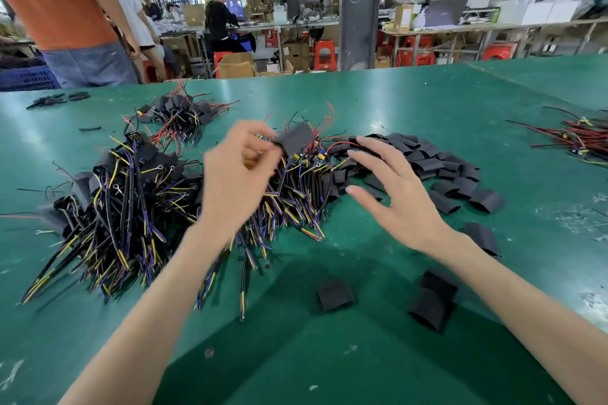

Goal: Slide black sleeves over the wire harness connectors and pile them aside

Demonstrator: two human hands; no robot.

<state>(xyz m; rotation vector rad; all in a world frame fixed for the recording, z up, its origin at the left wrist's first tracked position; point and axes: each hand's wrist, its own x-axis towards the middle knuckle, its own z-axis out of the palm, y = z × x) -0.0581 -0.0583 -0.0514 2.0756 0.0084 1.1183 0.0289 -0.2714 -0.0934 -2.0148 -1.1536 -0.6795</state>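
My left hand (238,171) is raised over the middle heap of wire harnesses (296,194) and pinches a harness with a black sleeve (296,139) on its connector end. My right hand (391,189) hovers open beside it, fingers spread, just in front of the pile of loose black sleeves (437,161). A big pile of sleeved harnesses (118,197) lies to the left, with a smaller one (179,115) behind it. Motion blurs my left hand.
Three loose sleeves lie near me on the green table (427,102): one at centre (335,294), a stacked pair (432,299) and one by my right forearm (483,237). Another wire bundle (579,138) lies far right. A person in an orange shirt (62,10) stands at the far left edge.
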